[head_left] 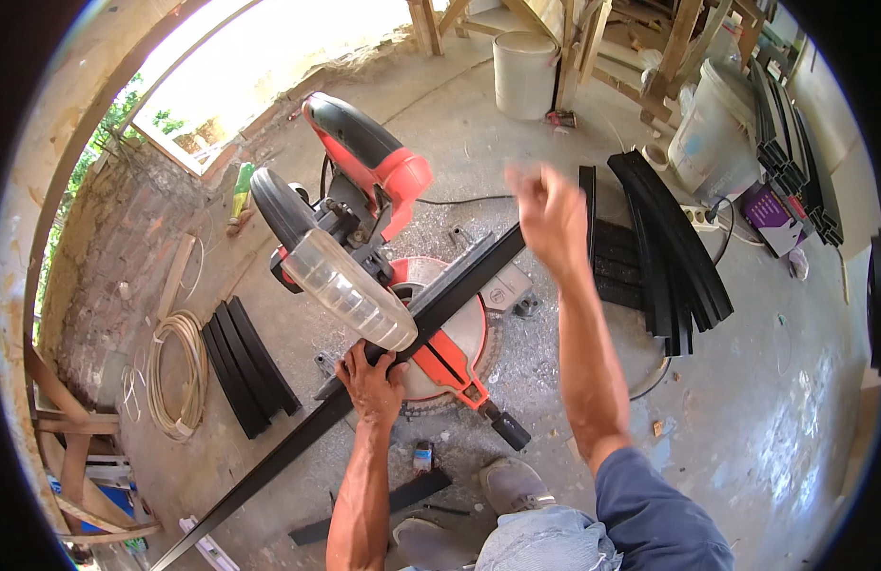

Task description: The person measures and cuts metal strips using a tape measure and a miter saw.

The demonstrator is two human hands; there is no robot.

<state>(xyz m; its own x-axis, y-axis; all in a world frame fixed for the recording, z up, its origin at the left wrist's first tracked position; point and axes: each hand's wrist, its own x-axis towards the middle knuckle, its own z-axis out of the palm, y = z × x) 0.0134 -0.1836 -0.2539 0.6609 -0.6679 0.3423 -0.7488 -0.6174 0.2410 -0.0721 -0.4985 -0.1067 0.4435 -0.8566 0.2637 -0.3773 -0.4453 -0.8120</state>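
Note:
A red and black miter saw (364,162) stands on the floor before me, its head raised and its clear blade guard (350,290) over the round base. Across that base, along the fence, lies a long black metal profile (469,285), which runs down to the lower left. My left hand (372,388) grips the profile just left of the guard, thumb and fingers pressed on it. Above the far right end of the profile is my right hand (552,219), raised and smeared by motion. Its fingers look curled, but whether they hold anything is not visible.
Cut black profiles lie in a stack (669,247) at right and a smaller group (250,366) at left, beside a coiled hose (177,371). White buckets (526,76) and wooden trestles stand behind. A cable (469,201) runs behind the saw. An offcut (364,509) lies near my shoes.

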